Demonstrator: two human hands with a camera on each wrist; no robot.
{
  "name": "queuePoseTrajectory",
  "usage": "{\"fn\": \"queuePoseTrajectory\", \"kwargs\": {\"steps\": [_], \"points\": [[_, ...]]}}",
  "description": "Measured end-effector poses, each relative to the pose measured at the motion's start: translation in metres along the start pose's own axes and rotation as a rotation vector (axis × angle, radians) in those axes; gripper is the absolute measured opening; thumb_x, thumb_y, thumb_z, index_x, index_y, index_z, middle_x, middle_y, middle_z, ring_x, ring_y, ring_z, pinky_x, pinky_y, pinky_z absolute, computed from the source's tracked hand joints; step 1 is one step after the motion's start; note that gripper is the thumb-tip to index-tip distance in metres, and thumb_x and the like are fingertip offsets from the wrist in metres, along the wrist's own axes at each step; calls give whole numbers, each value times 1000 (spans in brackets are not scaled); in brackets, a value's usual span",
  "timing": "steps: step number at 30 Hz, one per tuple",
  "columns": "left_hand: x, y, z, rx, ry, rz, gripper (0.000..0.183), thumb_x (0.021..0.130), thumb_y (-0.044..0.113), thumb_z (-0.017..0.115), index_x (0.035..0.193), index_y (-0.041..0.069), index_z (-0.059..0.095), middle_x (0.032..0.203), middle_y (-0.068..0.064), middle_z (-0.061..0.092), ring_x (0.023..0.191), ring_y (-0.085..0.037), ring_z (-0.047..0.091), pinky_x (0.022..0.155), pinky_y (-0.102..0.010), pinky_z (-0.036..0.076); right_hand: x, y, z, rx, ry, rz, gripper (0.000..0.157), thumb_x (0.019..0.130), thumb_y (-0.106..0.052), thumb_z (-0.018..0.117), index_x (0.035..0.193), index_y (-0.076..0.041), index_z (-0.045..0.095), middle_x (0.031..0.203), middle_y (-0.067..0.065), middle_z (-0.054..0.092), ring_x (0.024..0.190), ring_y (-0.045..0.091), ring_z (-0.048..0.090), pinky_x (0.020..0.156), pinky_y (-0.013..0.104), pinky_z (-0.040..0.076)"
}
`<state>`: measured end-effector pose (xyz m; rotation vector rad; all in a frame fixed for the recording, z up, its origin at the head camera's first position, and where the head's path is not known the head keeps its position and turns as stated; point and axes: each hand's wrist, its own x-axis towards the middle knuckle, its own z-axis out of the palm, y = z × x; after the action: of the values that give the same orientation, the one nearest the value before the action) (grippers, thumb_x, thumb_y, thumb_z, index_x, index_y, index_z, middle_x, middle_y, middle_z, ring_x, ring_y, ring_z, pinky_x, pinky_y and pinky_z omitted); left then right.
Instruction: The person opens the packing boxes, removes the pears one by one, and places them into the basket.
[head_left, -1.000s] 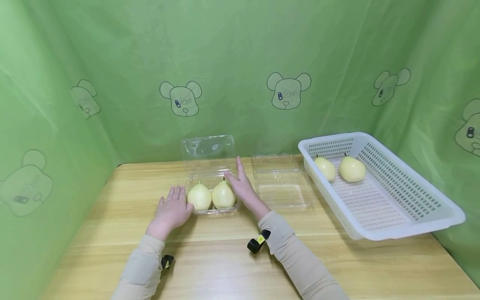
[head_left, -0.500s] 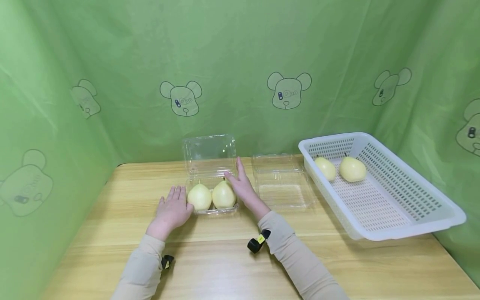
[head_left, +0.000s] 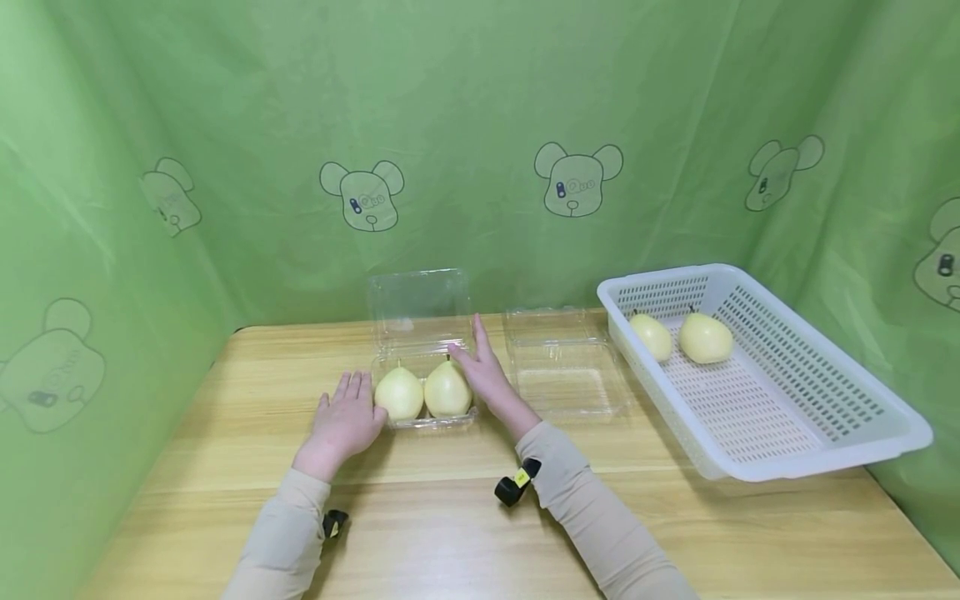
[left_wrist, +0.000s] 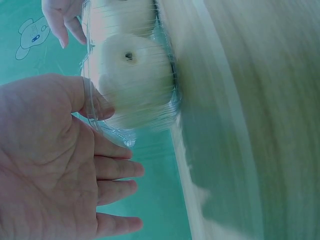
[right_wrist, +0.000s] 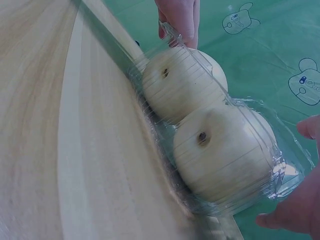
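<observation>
Two pale yellow pears, a left pear (head_left: 399, 393) and a right pear (head_left: 448, 389), sit side by side in a clear plastic clamshell box (head_left: 429, 423). Its lid (head_left: 420, 304) stands raised at the back. At the box's left side is my left hand (head_left: 350, 425), fingers straight; in the left wrist view its thumb (left_wrist: 102, 107) lies at the rim by the near pear (left_wrist: 137, 80). My right hand (head_left: 483, 371) lies along the right side with fingers extended, its thumb near the back rim. The right wrist view shows that hand only in part, beside the box.
A second clear clamshell box (head_left: 566, 387) stands open to the right, with no pears in it. Farther right, a white slotted basket (head_left: 817, 467) holds two more pears (head_left: 705, 337). Green curtain (head_left: 480, 100) encloses the wooden table (head_left: 450, 517) at back and sides.
The raised lid shifts slightly, and the glare on it has changed. Both hands and the pears keep their places.
</observation>
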<state>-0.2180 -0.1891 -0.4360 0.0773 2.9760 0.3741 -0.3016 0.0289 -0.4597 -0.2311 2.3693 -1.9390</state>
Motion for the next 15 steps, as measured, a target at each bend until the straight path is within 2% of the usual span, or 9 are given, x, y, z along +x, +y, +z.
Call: {"fn": "queuePoseTrajectory", "kwargs": {"steps": [15], "points": [[-1, 1, 0, -10, 4, 1, 68, 98, 31, 36, 152, -7, 18, 160, -25, 19, 149, -43, 13, 119, -66, 13, 0, 3, 2, 10, 2, 22, 84, 97, -35, 55, 158, -20, -1, 166, 9, 3, 152, 33, 9, 123, 54, 8]]}}
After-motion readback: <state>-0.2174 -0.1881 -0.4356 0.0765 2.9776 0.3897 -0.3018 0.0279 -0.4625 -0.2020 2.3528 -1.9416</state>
